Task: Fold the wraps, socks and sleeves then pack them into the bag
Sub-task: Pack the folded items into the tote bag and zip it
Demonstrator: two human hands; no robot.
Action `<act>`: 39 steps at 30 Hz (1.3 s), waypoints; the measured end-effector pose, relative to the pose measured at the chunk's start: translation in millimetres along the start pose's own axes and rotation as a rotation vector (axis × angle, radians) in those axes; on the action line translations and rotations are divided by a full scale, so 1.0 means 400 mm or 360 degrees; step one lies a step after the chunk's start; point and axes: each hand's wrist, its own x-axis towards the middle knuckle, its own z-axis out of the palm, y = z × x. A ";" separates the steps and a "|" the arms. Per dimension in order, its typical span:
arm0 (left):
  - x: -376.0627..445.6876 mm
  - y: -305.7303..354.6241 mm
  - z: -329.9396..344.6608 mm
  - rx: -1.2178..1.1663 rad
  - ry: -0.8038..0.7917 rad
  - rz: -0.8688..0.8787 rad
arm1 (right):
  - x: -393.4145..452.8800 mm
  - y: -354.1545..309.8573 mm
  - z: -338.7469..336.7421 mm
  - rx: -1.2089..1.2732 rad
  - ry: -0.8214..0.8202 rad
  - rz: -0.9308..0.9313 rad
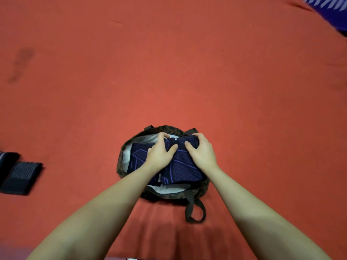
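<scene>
A dark patterned bag [120, 166] with a pale lining lies open on the red surface, low in the middle. A folded navy sleeve [180, 166] with purple line patterns sits in its mouth, partly sticking out. My left hand [159, 152] and my right hand [201, 150] both grip the sleeve's far end, fingers curled over its edge and thumbs on top. A second navy folded piece [138, 154] lies inside the bag to the left. One dark strap [194, 211] loops out toward me.
Two folded dark pieces [20, 175] with pale stripes lie at the left edge. A purple and white patterned cloth [330, 12] shows in the top right corner. A red sheet [169, 72] covers everything else.
</scene>
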 end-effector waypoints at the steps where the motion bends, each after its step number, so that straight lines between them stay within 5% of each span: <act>1: 0.009 -0.007 0.013 0.0056 -0.0038 0.0014 | 0.002 0.011 0.003 -0.0083 -0.0004 0.0006; 5: 0.027 -0.046 0.069 0.0303 -0.0101 0.0070 | -0.011 0.056 0.023 -0.0282 -0.0029 -0.0018; 9: 0.012 -0.064 0.094 0.0749 0.0192 0.0388 | -0.001 0.072 0.054 -0.0282 -0.0058 -0.0038; 13: -0.008 -0.070 0.095 0.0755 -0.0168 0.0784 | 0.018 0.097 0.062 -0.0128 -0.0036 -0.0022; 20: -0.001 -0.066 0.125 0.1225 -0.0307 0.0695 | -0.031 0.147 0.044 -0.0131 0.0235 0.0006; 25: 0.003 -0.060 0.133 0.1314 -0.0334 0.0681 | -0.039 0.199 0.050 -0.0200 -0.0051 0.0378; 33: -0.014 -0.063 0.108 0.1246 -0.0420 0.0782 | -0.051 0.164 0.033 -0.0059 0.0269 0.0141; 39: 0.018 -0.042 0.122 0.1564 -0.0429 0.0681 | -0.067 0.126 0.019 0.0032 0.0469 0.0050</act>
